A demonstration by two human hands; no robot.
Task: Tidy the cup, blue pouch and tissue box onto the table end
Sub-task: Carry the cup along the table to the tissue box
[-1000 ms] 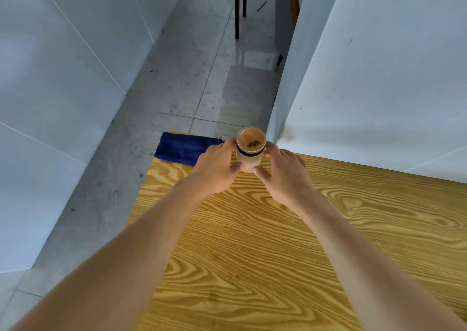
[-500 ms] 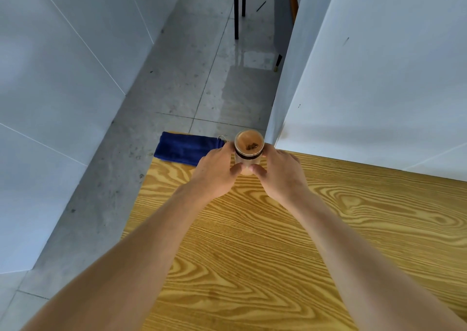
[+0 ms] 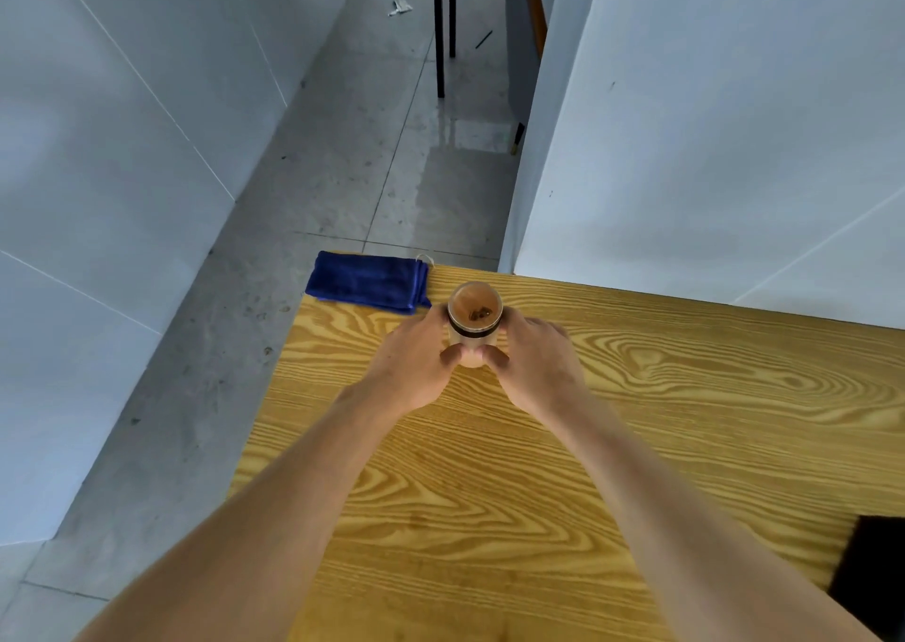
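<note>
A translucent cup with a dark band and brown contents stands upright near the far left corner of the wooden table. My left hand wraps its left side and my right hand wraps its right side, both thumbs meeting on its near face. The blue pouch lies flat at the table's far left corner, just left of the cup, partly over the edge. No tissue box is in view.
A white wall panel rises along the table's far edge on the right. Grey tiled floor drops away to the left and beyond. Black chair legs stand far back. A black object sits at the table's near right.
The cup, held by both hands, has moved a little farther toward the table's far edge and lower, now beside the pouch's right end. The view has shifted slightly.
</note>
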